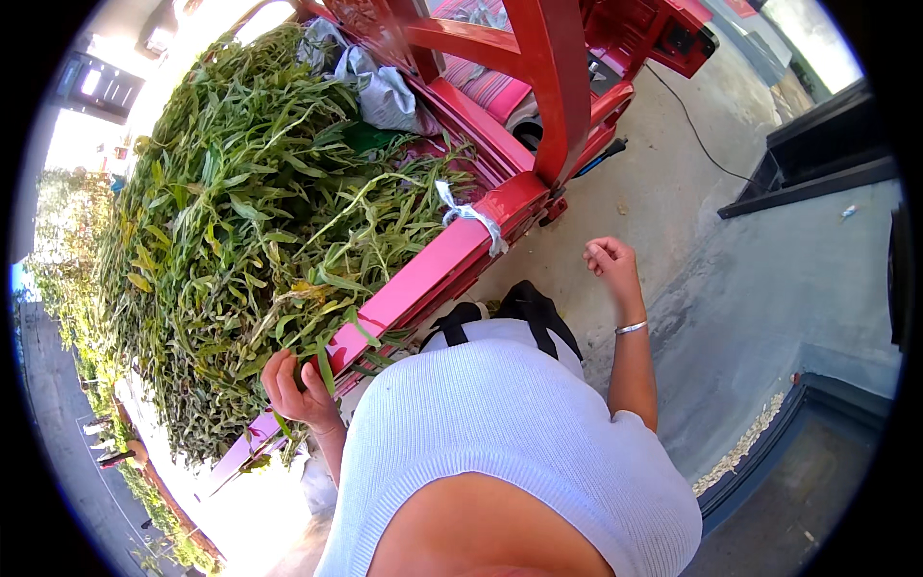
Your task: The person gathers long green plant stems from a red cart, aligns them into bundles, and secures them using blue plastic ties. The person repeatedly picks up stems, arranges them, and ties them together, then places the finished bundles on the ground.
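The heap of leafy green plants (231, 212) lies in the bed of a red vehicle, on your left, massed high and spilling against the near side rail (404, 288). At the rail's lower run, a single long leaf (325, 367) stands just beside your left thumb, its long axis pointing roughly away from you. The heap lies ahead of the left grip, directly beyond the fingertips.

Your left hand (300, 394) is at the rail and is clearly the nearer one. Thumb and forefinger show a gap; whether the other fingers pinch any foliage cannot be told. Your right hand (611, 264) is well apart from the heap, raised over the concrete floor (663, 183), its grip folded loosely together, nothing seen in it. A silver bracelet (632, 328) circles that wrist.

Further out, a pale cloth strip (471, 213) is tied around the rail near its corner, and a grey-white sack (380, 91) lies at the heap's far edge.
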`<action>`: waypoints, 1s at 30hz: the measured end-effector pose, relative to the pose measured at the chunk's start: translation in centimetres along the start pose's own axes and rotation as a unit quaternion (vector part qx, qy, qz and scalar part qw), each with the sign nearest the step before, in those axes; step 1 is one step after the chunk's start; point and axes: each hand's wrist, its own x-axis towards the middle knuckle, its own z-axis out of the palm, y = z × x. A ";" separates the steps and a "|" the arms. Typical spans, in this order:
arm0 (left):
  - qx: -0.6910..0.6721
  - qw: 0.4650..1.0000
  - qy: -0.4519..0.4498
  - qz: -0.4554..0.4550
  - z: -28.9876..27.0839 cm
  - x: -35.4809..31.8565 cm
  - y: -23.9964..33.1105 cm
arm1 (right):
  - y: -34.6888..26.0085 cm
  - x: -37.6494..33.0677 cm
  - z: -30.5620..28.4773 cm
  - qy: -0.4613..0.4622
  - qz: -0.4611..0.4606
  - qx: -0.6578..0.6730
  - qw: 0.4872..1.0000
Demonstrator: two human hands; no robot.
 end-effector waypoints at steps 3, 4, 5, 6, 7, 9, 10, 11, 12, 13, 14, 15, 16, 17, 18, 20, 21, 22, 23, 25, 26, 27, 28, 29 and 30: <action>0.004 0.996 0.079 -0.032 0.3 0.4 1.5 | -8.8 0.9 5.1 -0.267 -0.028 0.051 0.962; 0.011 0.996 0.085 -0.027 0.5 1.0 2.8 | -9.9 1.5 6.7 -0.344 -0.018 0.069 0.936; 0.018 0.995 0.095 -0.023 1.0 1.8 4.2 | -9.8 2.0 8.2 -0.381 -0.013 0.069 0.922; 0.011 0.996 0.084 -0.022 1.4 2.3 6.2 | -10.0 2.4 9.7 -0.447 0.039 0.105 0.888; -0.043 0.996 0.076 -0.035 2.6 3.2 7.6 | -8.9 2.8 10.4 -0.477 0.051 0.088 0.873; -0.096 0.992 0.054 -0.059 3.8 3.6 11.4 | -9.8 2.9 11.0 -0.502 0.046 0.117 0.856; -0.087 0.995 0.018 -0.035 4.3 4.5 13.1 | -9.7 3.4 10.3 -0.507 0.065 0.086 0.855; -0.082 0.996 -0.018 -0.011 5.1 5.3 14.6 | -9.5 3.9 9.6 -0.507 0.081 0.053 0.856; -0.074 0.996 -0.048 -0.008 6.0 5.9 16.0 | -10.4 4.2 8.7 -0.498 0.027 0.016 0.866; -0.074 0.994 -0.075 0.003 6.8 6.7 17.4 | -10.7 4.5 7.7 -0.497 -0.005 -0.013 0.868; -0.075 0.992 -0.100 0.011 7.6 7.7 18.9 | -10.9 5.2 6.4 -0.497 -0.039 -0.043 0.866; -0.071 0.990 -0.120 0.016 8.2 8.2 20.3 | -11.4 5.8 5.5 -0.501 -0.077 -0.074 0.859; -0.122 0.978 -0.171 0.017 9.0 7.8 21.5 | -11.8 6.0 4.3 -0.495 -0.114 -0.104 0.855; -0.165 0.963 -0.212 0.019 9.7 7.8 22.5 | -12.4 6.1 3.7 -0.494 -0.160 -0.128 0.845; -0.172 0.956 -0.230 0.049 10.2 8.8 24.0 | -13.2 6.5 3.7 -0.501 -0.215 -0.147 0.826; -0.168 0.947 -0.250 0.112 11.2 10.6 25.8 | -14.6 7.2 3.4 -0.520 -0.294 -0.170 0.784; -0.161 0.941 -0.257 0.150 11.5 11.2 26.1 | -15.6 7.7 3.3 -0.523 -0.319 -0.157 0.775; -0.207 0.930 -0.280 0.121 12.1 10.7 26.3 | -17.3 7.9 3.0 -0.529 -0.295 -0.132 0.785; -0.259 0.913 -0.301 0.092 12.6 9.3 26.2 | -18.7 8.1 2.8 -0.525 -0.307 -0.114 0.786; -0.307 0.873 -0.380 0.005 11.4 8.3 26.4 | -21.1 8.7 1.7 -0.506 -0.339 -0.099 0.787; -0.348 0.855 -0.384 -0.038 9.6 9.3 26.7 | -22.1 8.9 1.3 -0.485 -0.364 -0.097 0.789; -0.388 0.834 -0.385 -0.082 7.7 10.0 26.9 | -23.0 8.8 1.1 -0.472 -0.399 -0.082 0.782; -0.391 0.849 -0.350 -0.069 5.7 10.1 26.6 | -23.9 8.5 1.1 -0.459 -0.432 -0.065 0.774; -0.369 0.860 -0.345 -0.067 3.6 10.0 26.4 | -24.5 8.2 1.4 -0.447 -0.464 -0.048 0.763; -0.352 0.869 -0.343 -0.065 1.6 9.9 26.0 | -24.7 7.8 2.0 -0.430 -0.489 -0.035 0.758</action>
